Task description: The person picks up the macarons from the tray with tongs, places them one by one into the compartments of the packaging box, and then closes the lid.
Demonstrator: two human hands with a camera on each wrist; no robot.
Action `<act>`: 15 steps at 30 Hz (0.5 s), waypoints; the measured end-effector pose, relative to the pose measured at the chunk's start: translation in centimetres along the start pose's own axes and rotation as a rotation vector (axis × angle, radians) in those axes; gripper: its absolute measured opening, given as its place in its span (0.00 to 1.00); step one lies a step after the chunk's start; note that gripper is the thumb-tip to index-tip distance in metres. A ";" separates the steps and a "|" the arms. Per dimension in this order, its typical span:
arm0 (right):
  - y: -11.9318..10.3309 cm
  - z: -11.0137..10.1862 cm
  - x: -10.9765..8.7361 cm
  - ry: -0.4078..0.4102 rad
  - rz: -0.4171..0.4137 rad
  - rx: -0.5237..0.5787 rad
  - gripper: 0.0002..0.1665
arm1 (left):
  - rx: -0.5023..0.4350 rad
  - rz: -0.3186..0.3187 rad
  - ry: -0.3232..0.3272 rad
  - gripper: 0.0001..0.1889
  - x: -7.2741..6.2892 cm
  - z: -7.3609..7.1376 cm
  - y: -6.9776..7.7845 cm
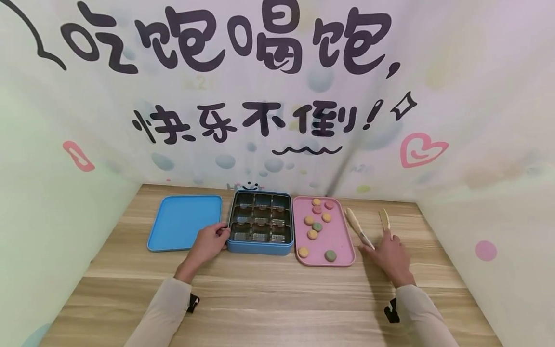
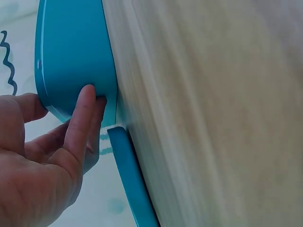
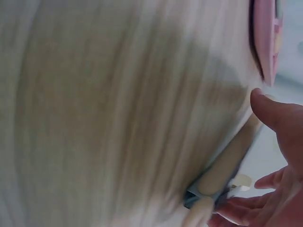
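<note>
A blue box (image 1: 260,248) holds a dark plastic insert divided into several square compartments. My left hand (image 1: 211,242) is at its left side; in the left wrist view the thumb lies by the rim and extended fingers (image 2: 81,118) touch the outer wall. On the right, metal tongs with pale wooden-looking ends (image 1: 354,222) lie spread on the table. Over their near part is my right hand (image 1: 392,258). The right wrist view shows its thumb apart from the tongs (image 3: 222,170) and its fingers beside them, partly hidden.
Right of the box lies a pink tray (image 1: 340,236) with several small round macaron-like pieces, yellow, pink and green. A blue lid (image 1: 184,219) lies flat left of the box. Printed walls (image 1: 269,164) enclose the wooden table (image 1: 260,299) at the back and sides.
</note>
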State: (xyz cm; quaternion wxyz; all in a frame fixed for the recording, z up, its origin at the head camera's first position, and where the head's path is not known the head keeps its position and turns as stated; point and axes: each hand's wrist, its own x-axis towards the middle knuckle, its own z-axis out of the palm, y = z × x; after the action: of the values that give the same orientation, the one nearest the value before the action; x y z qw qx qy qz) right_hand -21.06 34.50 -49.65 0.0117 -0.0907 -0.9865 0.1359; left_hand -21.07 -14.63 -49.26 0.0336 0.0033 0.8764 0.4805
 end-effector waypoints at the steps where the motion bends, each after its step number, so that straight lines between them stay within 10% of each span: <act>1: 0.1 0.1 0.1 -0.007 0.003 0.003 0.57 | -0.003 -0.004 0.004 0.24 0.0 0.1 0.1; 15: 0.1 1.0 0.7 0.081 0.038 0.102 0.46 | 0.113 -0.028 0.094 0.23 -0.4 0.6 1.0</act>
State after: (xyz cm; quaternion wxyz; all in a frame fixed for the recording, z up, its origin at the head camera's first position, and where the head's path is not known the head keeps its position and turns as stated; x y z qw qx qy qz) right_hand -21.72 34.49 -50.61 0.0535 -0.1141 -0.9751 0.1826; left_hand -20.70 -13.60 -48.67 -0.0013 -0.0295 0.9026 0.4295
